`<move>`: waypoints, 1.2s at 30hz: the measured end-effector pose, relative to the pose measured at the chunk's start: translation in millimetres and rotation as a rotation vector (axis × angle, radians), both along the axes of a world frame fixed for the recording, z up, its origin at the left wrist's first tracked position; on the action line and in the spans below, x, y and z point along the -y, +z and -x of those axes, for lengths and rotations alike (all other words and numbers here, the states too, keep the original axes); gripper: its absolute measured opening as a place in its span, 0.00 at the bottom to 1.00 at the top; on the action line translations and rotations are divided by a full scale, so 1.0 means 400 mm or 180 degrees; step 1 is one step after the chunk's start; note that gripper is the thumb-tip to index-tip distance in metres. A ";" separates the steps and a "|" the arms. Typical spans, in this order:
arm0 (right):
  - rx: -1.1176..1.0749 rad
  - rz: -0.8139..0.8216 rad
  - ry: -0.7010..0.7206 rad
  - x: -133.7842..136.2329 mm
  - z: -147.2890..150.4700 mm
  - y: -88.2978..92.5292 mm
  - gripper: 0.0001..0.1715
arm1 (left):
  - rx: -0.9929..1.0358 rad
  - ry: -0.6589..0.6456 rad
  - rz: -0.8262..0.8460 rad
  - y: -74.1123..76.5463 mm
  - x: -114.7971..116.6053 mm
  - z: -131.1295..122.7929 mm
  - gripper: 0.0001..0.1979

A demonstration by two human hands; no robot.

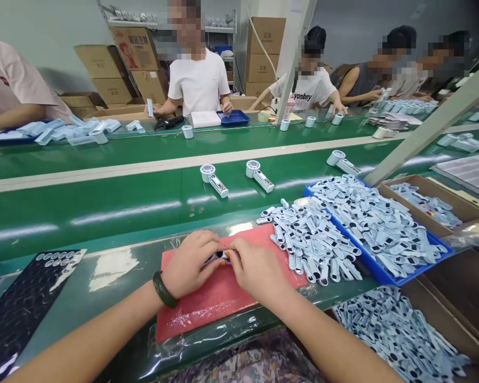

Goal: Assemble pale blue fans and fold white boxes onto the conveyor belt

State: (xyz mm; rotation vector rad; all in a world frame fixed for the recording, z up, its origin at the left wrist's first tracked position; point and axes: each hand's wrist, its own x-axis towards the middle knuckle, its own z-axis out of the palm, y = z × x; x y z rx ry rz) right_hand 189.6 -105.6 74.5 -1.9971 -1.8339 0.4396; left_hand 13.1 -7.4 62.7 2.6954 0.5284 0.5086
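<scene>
Head view: the small piece [220,255] is taken as the middle of the clock.
Small piece: it is held just above or on the red mat [183,314], between both hands; contact with the mat cannot be told, because it is mostly covered by fingers.
Left hand [191,263]: placed at 9 o'clock, fingers curled nearly closed, and the piece is gripped between them and the thumb.
Right hand [255,266]: placed at 3 o'clock, and the near end is pinched by thumb and finger.
Loose parts [311,239]: heaped at 3 o'clock, partly on the mat; more are carried by the blue tray [426,267] beyond.
Handheld fans [260,177]: laid on the green belt [104,197], from 12 to 2 o'clock.
Dark sheet [19,298]: laid at 9 o'clock, slightly lower.
Handling: the piece is judged light, stiff and rather smooth, so slipping is possible; it is best taken by its long edges, and pressing on its dark patch should be avoided.
</scene>
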 end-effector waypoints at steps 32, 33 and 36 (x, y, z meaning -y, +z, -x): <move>-0.0265 -0.0381 0.1054 0.073 -0.046 -0.109 0.26 | -0.0574 0.0153 -0.0528 0.004 0.121 -0.003 0.14; -0.0225 -0.0377 0.1039 0.073 -0.044 -0.109 0.26 | -0.0614 0.0183 -0.0555 0.003 0.124 -0.006 0.14; -0.0267 -0.0336 0.0990 0.070 -0.040 -0.112 0.25 | -0.0698 0.0195 -0.0525 0.004 0.128 -0.013 0.14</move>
